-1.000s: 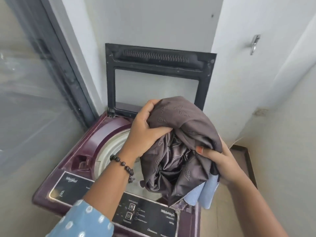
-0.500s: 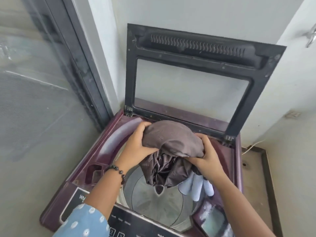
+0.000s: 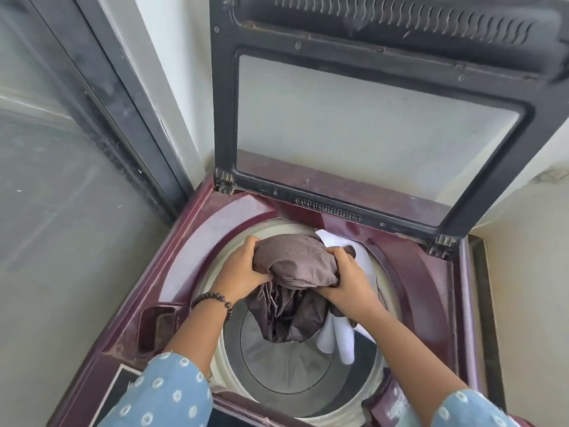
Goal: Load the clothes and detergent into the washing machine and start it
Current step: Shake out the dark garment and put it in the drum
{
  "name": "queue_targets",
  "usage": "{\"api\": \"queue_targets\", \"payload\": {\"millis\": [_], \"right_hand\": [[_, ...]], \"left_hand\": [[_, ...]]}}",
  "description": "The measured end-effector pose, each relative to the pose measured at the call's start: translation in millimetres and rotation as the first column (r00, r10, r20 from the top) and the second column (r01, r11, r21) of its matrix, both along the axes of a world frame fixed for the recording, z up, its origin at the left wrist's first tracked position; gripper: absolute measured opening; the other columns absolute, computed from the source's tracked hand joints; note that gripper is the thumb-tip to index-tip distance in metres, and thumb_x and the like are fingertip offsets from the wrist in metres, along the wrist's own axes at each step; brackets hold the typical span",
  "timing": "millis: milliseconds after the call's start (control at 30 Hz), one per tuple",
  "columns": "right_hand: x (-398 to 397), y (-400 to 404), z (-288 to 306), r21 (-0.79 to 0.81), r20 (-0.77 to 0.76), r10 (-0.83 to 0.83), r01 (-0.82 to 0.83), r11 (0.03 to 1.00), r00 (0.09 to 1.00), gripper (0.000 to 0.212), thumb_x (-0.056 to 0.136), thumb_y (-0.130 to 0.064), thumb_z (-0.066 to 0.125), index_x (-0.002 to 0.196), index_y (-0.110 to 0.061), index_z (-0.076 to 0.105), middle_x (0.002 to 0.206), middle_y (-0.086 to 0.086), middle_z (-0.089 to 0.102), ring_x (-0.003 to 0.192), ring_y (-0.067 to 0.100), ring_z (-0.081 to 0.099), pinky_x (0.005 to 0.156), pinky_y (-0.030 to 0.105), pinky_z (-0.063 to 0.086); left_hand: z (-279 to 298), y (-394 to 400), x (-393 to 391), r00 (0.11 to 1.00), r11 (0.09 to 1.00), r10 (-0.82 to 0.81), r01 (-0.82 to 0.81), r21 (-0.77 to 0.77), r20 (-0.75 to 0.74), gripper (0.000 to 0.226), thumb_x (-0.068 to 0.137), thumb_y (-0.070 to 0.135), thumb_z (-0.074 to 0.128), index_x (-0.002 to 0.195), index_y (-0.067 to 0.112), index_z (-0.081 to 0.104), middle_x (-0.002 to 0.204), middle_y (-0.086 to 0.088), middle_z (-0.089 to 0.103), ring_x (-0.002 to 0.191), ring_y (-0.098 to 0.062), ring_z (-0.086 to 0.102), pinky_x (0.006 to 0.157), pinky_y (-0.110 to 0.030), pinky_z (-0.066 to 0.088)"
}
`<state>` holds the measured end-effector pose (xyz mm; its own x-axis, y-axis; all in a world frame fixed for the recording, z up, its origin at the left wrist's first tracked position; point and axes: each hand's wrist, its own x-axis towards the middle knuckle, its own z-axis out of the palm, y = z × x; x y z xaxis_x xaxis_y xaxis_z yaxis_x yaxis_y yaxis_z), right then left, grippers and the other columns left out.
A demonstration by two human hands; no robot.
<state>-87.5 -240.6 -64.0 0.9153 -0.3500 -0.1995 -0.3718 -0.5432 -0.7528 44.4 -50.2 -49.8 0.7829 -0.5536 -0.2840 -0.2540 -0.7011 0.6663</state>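
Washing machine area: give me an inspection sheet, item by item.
Surface: maroon top-loading washing machine, lid raised, drum open and bare at the bottom.
Job's things: brown garment bunched and held over the drum opening; white cloth hanging beside it, a fold at the rear rim. Detergent: nothing seen.
Clutter: nothing seen.
Hands: left hand and right hand both grip the brown garment; beaded bracelet on the left wrist.
Cables: nothing seen for certain.
Surroundings: glass door with a dark frame on the left, white wall behind, pale wall on the right.
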Motion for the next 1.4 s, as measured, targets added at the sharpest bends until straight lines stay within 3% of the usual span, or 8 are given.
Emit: {"api": "queue_targets", "payload": {"millis": [267,500,600,700,833,1100,1233,1400], "right_hand": [[8.5,10.5,-47.0,0.225,-0.341,0.015,0.066,0.972,0.940,0.039,0.084,-0.024,0.074,0.116,-0.018,0.053,0.103,-0.002,0.065,0.097,0.019,0.061,0.081,0.032,0.049],[17.0,8.0,-85.7,0.405,-0.470,-0.124,0.339,0.849,0.874,0.027,0.084,-0.017,0.071,0.110,-0.015,0.065,0.104,0.013,0.072,0.096,0.036,0.069,0.089,0.058,0.052],[25.5,4.4,-81.7,0.410,-0.510,-0.122,0.365,0.836,0.852,0.022,0.089,-0.003,0.065,0.111,-0.002,0.065,0.105,0.019,0.071,0.088,0.033,0.068,0.085,0.045,0.056],[27.8,3.3,-83.3,0.404,-0.563,-0.034,0.311,0.860,0.826,0.016,0.091,-0.003,0.063,0.107,-0.005,0.063,0.092,0.009,0.067,0.072,0.015,0.062,0.057,0.016,0.052],[24.4,7.4,-96.8,0.365,-0.684,0.085,0.239,0.900,0.725,0.006,0.091,-0.008,0.064,0.089,-0.013,0.063,0.077,0.002,0.062,0.052,0.005,0.058,0.043,0.013,0.042],[54.0,-11.5,-86.0,0.125,-0.622,-0.110,0.238,0.963,0.775,0.065,0.076,-0.034,0.080,0.128,-0.005,0.053,0.121,0.012,0.062,0.102,0.029,0.062,0.076,0.030,0.049],[69.4,-20.7,-77.6,-0.045,-0.510,-0.116,0.108,0.993,0.852,0.051,0.092,-0.038,0.061,0.129,-0.004,0.055,0.127,0.016,0.062,0.115,0.032,0.058,0.091,0.034,0.047],[53.7,-17.4,-83.5,-0.091,-0.518,-0.018,-0.035,0.995,0.855,0.061,0.097,-0.035,0.052,0.149,-0.011,0.031,0.148,0.016,0.041,0.133,0.034,0.043,0.106,0.037,0.037]], "left_hand": [[-34.4,2.4,20.8,0.967,0.959,-0.074,0.136,0.250,-0.245,0.063,0.076,0.022,0.080,0.129,0.014,0.046,0.120,-0.005,0.060,0.104,-0.022,0.061,0.082,-0.032,0.051],[-55.8,-10.4,16.0,0.991,0.938,-0.120,0.133,0.319,-0.062,0.063,0.088,0.033,0.066,0.141,0.011,0.039,0.131,-0.009,0.058,0.109,-0.026,0.060,0.082,-0.034,0.050],[-63.5,-15.0,15.6,0.986,0.935,-0.133,0.158,0.318,-0.101,0.062,0.092,0.031,0.062,0.141,0.006,0.036,0.133,-0.012,0.055,0.111,-0.027,0.060,0.084,-0.036,0.050],[-72.3,-13.3,17.2,0.967,0.894,-0.149,0.221,0.390,-0.207,0.056,0.094,0.033,0.059,0.137,0.004,0.038,0.129,-0.014,0.058,0.112,-0.029,0.059,0.085,-0.034,0.048],[-82.8,-11.5,8.3,0.918,0.812,-0.174,0.339,0.475,-0.357,0.047,0.099,0.029,0.055,0.135,0.002,0.043,0.131,-0.017,0.057,0.117,-0.030,0.057,0.081,-0.030,0.042],[-99.1,-14.4,16.8,0.947,0.888,0.012,0.138,0.439,-0.322,0.061,0.103,0.034,0.044,0.148,-0.001,0.022,0.142,-0.022,0.050,0.125,-0.035,0.053,0.097,-0.037,0.044],[-110.7,-14.8,15.6,0.808,0.940,0.291,-0.140,0.313,-0.513,0.078,0.101,0.040,0.046,0.156,0.013,-0.001,0.154,-0.015,0.037,0.119,-0.038,0.059,0.081,-0.041,0.058],[-119.4,-15.3,21.2,0.870,0.961,0.217,-0.110,0.253,-0.444,0.086,0.095,0.046,0.053,0.157,0.019,-0.002,0.160,-0.010,0.025,0.142,-0.029,0.037,0.115,-0.045,0.034]]}}
